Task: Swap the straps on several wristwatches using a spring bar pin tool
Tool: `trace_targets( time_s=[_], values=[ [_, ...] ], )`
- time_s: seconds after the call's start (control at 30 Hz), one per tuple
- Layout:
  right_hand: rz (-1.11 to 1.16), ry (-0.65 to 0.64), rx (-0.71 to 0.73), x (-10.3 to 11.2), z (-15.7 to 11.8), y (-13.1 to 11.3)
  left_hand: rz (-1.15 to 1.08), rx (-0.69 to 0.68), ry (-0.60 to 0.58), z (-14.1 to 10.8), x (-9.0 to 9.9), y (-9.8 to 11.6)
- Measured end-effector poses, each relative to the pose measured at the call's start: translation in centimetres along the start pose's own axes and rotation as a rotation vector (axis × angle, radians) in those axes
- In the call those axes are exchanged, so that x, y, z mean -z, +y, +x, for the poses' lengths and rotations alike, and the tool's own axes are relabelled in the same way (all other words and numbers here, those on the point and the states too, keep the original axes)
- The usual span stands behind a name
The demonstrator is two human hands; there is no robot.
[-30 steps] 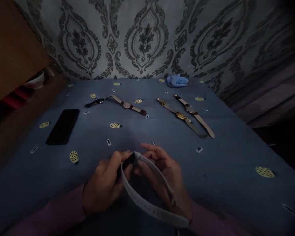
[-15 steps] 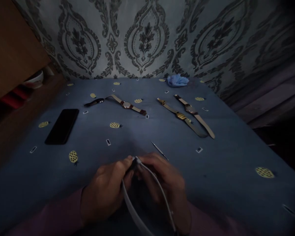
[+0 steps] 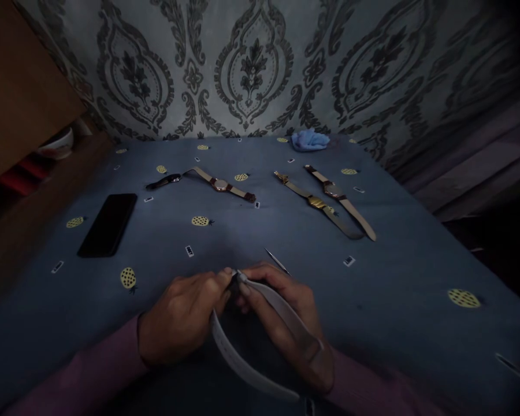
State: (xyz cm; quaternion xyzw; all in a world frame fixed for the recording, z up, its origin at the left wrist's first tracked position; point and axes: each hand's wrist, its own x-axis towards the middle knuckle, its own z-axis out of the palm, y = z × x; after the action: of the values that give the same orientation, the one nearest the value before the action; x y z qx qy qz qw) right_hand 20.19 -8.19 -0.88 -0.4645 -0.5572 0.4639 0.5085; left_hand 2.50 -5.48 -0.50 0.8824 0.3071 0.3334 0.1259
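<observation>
Both hands meet close to me, low in the middle of the view, and hold a wristwatch with a pale strap. My left hand pinches the dark watch case side, its fingers covering most of the case. With thumb and fingers, my right hand grips the strap where it joins the case. One strap half hangs in a curve below the left hand; the other lies along the right palm. Just beyond the right fingers lies a thin metal tool, pointed at one end.
A black phone rests at the left. Farther back lie a small dark-strapped watch, a brown-ended watch, a gold watch and a pale-strapped watch. A crumpled blue cloth sits near the patterned wall.
My right hand has turned a little, so the strap's flat side now shows across its palm. The other strap half has swung toward the right. The view has shifted slightly.
</observation>
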Motion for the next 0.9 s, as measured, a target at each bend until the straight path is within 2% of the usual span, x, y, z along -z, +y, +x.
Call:
trace_targets(
  time_s=[0.1, 0.2, 0.3, 0.4, 0.53, 0.6, 0.67, 0.77, 0.9],
  values=[
    [0.116, -0.016, -0.099, 0.1, 0.3, -0.1, -0.092, 0.110, 0.013, 0.1, 0.3, -0.2],
    [0.191, -0.022, -0.171, 0.1, 0.5, -0.1, -0.200, 0.232, -0.038, 0.2, 0.6, -0.2],
    [0.191, -0.015, -0.196, 0.0, 0.5, 0.1, -0.250, 0.279, -0.061, 0.2, 0.7, -0.2],
    [0.087, 0.031, -0.080, -0.2, 0.1, 0.4, -0.245, 0.279, -0.067, 0.2, 0.7, -0.1],
    [-0.176, 0.065, 0.224, -0.2, -0.4, 0.6, -0.216, 0.252, -0.077, 0.4, 0.8, 0.4],
    [-0.280, 0.060, 0.334, -0.2, -0.5, 0.5, -0.232, 0.221, -0.123, 0.6, 1.0, 0.6],
    [-0.315, 0.059, 0.386, -0.1, -0.4, 0.4, -0.252, 0.197, -0.182, 0.9, 1.2, 0.7],
    [-0.253, 0.023, 0.307, -0.1, -0.3, 0.1, -0.298, 0.226, -0.234, 1.1, 1.5, 0.6],
    [-0.013, -0.015, 0.007, -0.1, 0.0, -0.3, -0.389, 0.321, -0.233, 1.1, 1.9, 0.0]
  ],
)
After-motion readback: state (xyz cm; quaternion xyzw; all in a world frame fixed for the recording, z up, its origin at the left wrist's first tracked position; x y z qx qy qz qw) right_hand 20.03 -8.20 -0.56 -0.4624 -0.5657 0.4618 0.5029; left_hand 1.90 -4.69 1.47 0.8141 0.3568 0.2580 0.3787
